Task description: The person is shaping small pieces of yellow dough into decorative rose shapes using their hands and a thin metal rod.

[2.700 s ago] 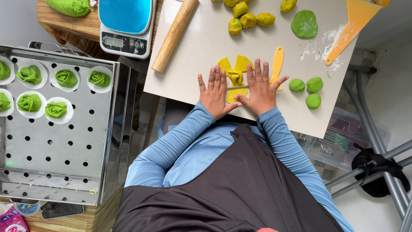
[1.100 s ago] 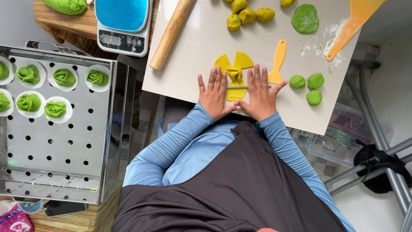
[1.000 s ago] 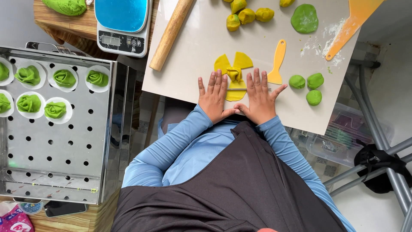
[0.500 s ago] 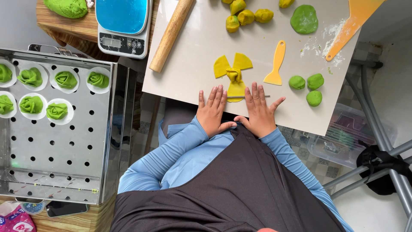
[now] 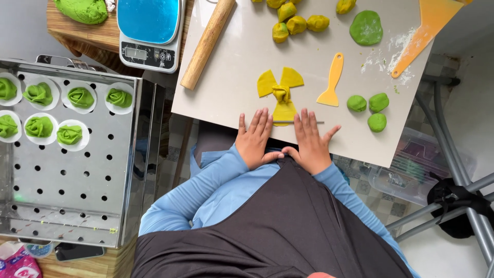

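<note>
Yellow dough (image 5: 280,93), rolled thin and pinched at its centre into petals, lies on the pale board (image 5: 231,72) just beyond a thin rod (image 5: 298,122). It looks soft and tearable, best lifted from underneath. Left hand (image 5: 256,140) and right hand (image 5: 310,141) rest flat, fingers spread, fingertips at the rod.

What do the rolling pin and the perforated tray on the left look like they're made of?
The cylindrical tan rolling pin looks like unfinished wood: matte, with faint grain. The square perforated tray appears to be stainless steel: grey, reflective, with punched round holes.
</note>
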